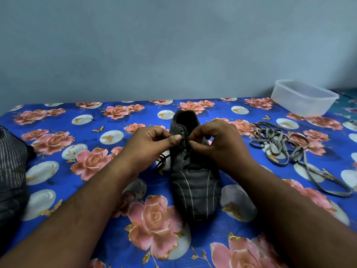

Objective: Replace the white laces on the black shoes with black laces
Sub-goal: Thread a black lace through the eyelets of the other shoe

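Note:
A black shoe (pixel 195 190) with thin pale stripes stands on the flowered cloth, toe toward me. A black lace (pixel 163 160) runs through its lower eyelets and trails off its left side. My left hand (pixel 152 141) pinches the left eyelet flap near the shoe's opening. My right hand (pixel 214 141) pinches the black lace at the right flap, fingertips almost meeting the left thumb. The white laces (pixel 286 149), greyish here, lie in a loose tangle on the cloth to the right. A second black shoe (pixel 11 165) lies at the far left edge, partly cut off.
A clear plastic tub (pixel 303 98) stands at the back right corner of the blue flowered cloth (pixel 77 132). A grey-blue wall rises right behind the surface.

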Demonstrator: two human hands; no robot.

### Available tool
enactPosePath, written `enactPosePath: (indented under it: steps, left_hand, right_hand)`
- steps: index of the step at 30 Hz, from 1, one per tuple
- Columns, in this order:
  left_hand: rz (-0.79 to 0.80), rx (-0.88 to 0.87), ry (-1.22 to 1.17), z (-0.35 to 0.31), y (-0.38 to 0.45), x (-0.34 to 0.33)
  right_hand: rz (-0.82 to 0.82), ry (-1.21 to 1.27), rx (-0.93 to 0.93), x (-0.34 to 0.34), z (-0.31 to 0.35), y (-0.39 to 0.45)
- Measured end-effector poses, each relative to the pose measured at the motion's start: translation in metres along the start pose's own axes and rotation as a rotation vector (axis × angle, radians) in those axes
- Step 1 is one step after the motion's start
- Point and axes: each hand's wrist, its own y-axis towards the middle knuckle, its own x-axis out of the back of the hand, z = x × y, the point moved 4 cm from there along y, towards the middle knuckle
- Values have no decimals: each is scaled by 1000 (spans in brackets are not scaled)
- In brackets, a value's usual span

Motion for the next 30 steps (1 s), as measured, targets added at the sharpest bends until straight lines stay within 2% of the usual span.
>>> enactPosePath:
  steps: [6, 16, 18, 22, 27, 29, 30]
  left_hand:
    - [51, 290, -48, 4, -6, -1]
    - [78, 352, -78, 5, -7, 1]
    - [84, 345, -65, 4, -7, 2]
    - [66, 298, -44, 5, -5, 2]
    - [58, 118, 56, 3, -2, 4]
    - [47, 34, 198, 4, 1, 6]
    - [12, -29, 354, 5, 2, 8]
  right_hand:
    - [8, -8, 40, 5, 3, 0]
    - [197, 300, -174, 4, -7, -1]
    - [208, 288, -193, 2, -9, 0]
    - [285, 144, -115, -4, -8, 0]
    - [309, -31, -64, -7, -15, 1]
    - [308, -31, -73, -8, -15, 2]
    - [305, -5, -95, -7, -13, 2]
